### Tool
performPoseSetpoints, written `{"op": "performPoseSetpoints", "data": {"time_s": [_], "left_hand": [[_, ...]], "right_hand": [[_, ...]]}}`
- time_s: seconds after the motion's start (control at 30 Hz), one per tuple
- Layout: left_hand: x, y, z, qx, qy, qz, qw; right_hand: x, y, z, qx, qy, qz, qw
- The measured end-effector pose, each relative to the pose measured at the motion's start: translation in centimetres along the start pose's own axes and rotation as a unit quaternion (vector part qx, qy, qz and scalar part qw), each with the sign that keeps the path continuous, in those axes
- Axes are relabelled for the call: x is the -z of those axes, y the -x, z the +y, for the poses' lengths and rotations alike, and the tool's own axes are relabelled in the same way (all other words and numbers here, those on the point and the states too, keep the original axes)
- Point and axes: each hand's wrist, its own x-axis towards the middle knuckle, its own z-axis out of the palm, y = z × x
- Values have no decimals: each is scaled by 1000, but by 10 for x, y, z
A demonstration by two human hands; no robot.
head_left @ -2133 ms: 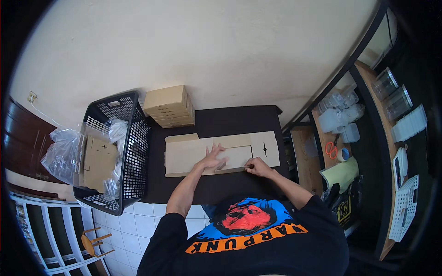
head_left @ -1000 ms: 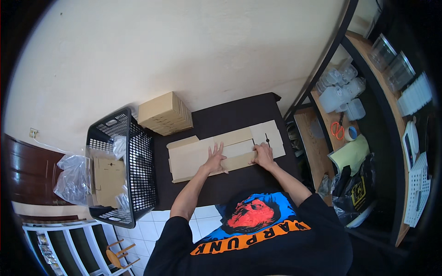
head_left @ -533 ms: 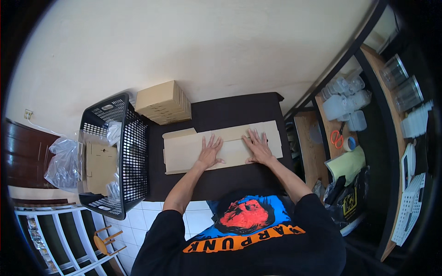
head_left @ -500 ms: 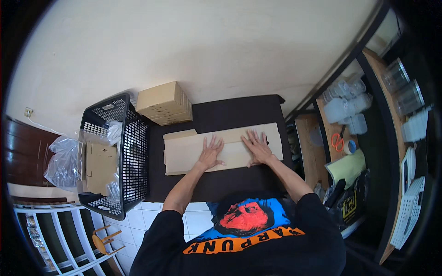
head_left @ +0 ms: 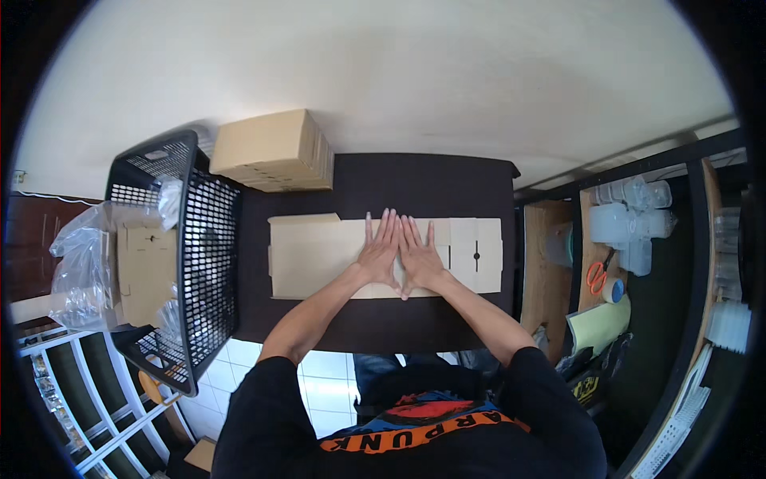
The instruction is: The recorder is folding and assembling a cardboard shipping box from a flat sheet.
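A long, flat brown cardboard piece (head_left: 311, 254) with cut slots and a small dark hole near its right end lies on the dark-covered table. Pressed flat on its middle is my left hand (head_left: 381, 255), fingers stretched forward. Beside it my right hand (head_left: 420, 259) also lies flat on the cardboard, fingers extended. The two hands sit side by side, close to touching, thumbs toward each other near the front edge. Neither hand grips anything. Part of the cardboard is hidden under the palms.
A stack of folded cardboard boxes (head_left: 263, 152) stands at the table's back left. Left of it is a black plastic basket (head_left: 209, 263) with cardboard and clear bags. At right, a shelf holds plastic containers (head_left: 630, 223), orange scissors (head_left: 597, 275) and a tape roll (head_left: 613, 290).
My hands have come together at the middle of the cardboard; they were apart before. The right end of the cardboard, with slots and hole, now shows. The view has shifted.
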Motion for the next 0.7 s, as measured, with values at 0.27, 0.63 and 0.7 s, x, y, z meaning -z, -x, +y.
{"op": "performPoseSetpoints", "data": {"time_s": [0.27, 0.63, 0.7], "left_hand": [[6, 7, 3, 27, -26, -100, 994], [33, 25, 1, 47, -76, -118, 989], [27, 29, -6, 33, -63, -100, 992]], "right_hand": [[-15, 9, 43, 11, -60, 66, 996], [-3, 57, 100, -44, -25, -2, 999], [-6, 62, 90, -28, -16, 2, 999]]}}
